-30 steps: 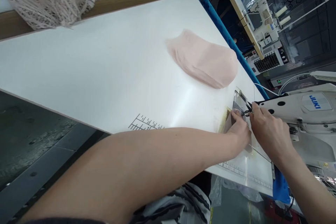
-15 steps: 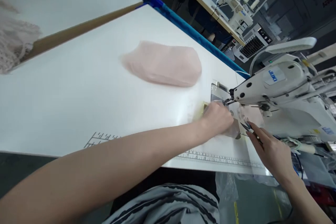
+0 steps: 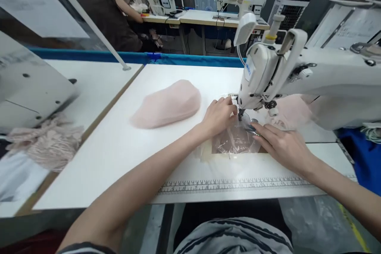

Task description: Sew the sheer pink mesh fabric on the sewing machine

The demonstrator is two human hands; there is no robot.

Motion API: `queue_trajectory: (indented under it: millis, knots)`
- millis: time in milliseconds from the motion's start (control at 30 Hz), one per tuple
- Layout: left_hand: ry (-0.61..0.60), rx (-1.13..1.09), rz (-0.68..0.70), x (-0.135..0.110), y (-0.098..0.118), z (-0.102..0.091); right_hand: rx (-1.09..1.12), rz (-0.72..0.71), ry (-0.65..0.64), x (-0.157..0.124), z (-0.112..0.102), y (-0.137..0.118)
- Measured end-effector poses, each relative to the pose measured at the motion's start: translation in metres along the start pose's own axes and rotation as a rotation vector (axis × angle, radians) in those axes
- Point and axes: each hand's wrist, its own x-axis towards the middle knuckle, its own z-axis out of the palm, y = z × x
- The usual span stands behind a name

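My left hand (image 3: pixel 219 114) is just left of the presser foot (image 3: pixel 241 114) of a white sewing machine (image 3: pixel 264 67). Its fingers are curled and pinch the upper edge of a sheer pale pink fabric piece (image 3: pixel 236 139), which spreads over the machine bed below the foot. From the right, my right hand (image 3: pixel 281 145) reaches in with small thread snips (image 3: pixel 252 128) in its fingers. The blades point left toward the foot, close over the fabric. Part of the snips is hidden by the fingers.
A pile of pale pink fabric (image 3: pixel 169 105) lies on the white table (image 3: pixel 125 158) to the left. More pink fabric (image 3: pixel 290 111) sits behind the needle. Ruffled fabric (image 3: pixel 53 141) is on the neighbouring table. A ruler strip (image 3: pixel 220 185) runs along the front edge. A person (image 3: pixel 104 12) sits beyond.
The head view has turned and levelled, so the machine stands more upright. My right hand with the snips has come closer to my left hand and the presser foot.
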Motion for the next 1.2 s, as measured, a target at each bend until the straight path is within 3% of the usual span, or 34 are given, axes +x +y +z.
queue_trajectory:
  millis: [300, 633, 1200]
  knots:
    - [-0.018, -0.023, -0.039, 0.000, 0.001, 0.001, -0.037, 0.004, -0.163, 0.017, 0.009, 0.007]
    - [0.005, -0.055, -0.055, 0.000, 0.002, 0.007, 0.029, 0.070, -0.108, 0.018, 0.024, 0.011]
    - [-0.017, -0.340, -0.153, -0.006, 0.010, 0.005, -0.015, 0.068, -0.218, 0.030, 0.031, 0.010]
